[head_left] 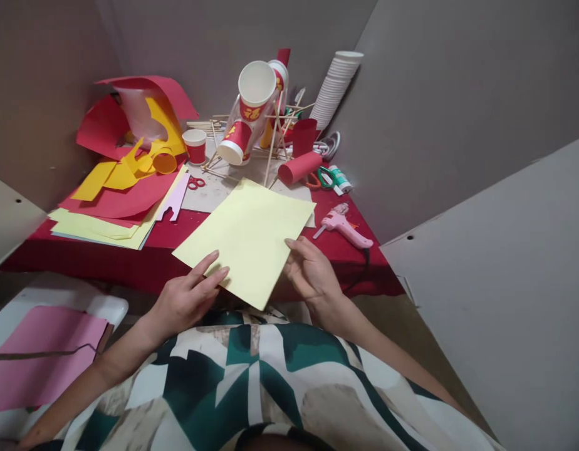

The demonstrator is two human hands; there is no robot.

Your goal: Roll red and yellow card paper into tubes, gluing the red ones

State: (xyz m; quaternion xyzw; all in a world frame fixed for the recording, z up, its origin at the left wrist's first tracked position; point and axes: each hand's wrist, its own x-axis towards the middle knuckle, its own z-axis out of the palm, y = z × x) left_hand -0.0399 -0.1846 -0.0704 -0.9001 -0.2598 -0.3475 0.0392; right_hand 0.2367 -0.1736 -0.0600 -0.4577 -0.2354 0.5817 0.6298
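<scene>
Between my two hands is a sheet of pale yellow paper [249, 235], tilted above the front edge of the table. My left hand [188, 294] grips its lower left edge, two fingers lying on top of the sheet. On the right edge, my right hand [312, 266] pinches the paper with the thumb on top and the other fingers beneath. Behind the sheet stands a structure of thin wooden sticks [272, 147] with red and white paper cups [256, 91] on it. A rolled red paper tube [299, 168] lies just beyond the sheet's far right corner.
A pink glue gun [343, 227] lies at right near scissors [324, 177] and a green-white bottle [340, 180]. Stacked white cups [336, 88] lean on the wall. Red and yellow paper scraps [125, 172], a single cup [194, 147] and small red scissors [196, 182] are at left.
</scene>
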